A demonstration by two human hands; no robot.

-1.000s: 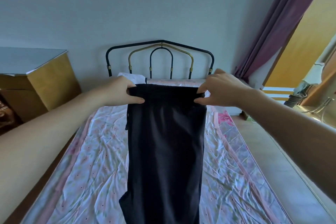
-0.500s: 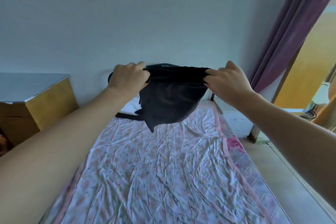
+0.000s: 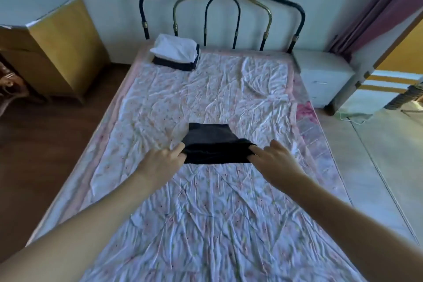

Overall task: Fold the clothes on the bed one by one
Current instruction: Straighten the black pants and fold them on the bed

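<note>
Both hands, left hand [image 3: 160,162] and right hand [image 3: 273,159], pinch the black garment's [image 3: 211,142] near corners, likely to lay its fold square. It lies well short of the folded stack [image 3: 176,54], where it probably belongs next.

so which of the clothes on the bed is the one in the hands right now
The black garment mid-bed, gripped at its ends by left hand and right hand. The white and dark folded pile lies untouched near the headboard.

I see the bed [image 3: 160,103] under a creased floral sheet [image 3: 206,224], its metal headboard [image 3: 223,7] at 12 o'clock. 2 things lie on it: a black garment [image 3: 212,142] near centre, and a folded stack [image 3: 176,52], white over dark, at 11 o'clock.
</note>
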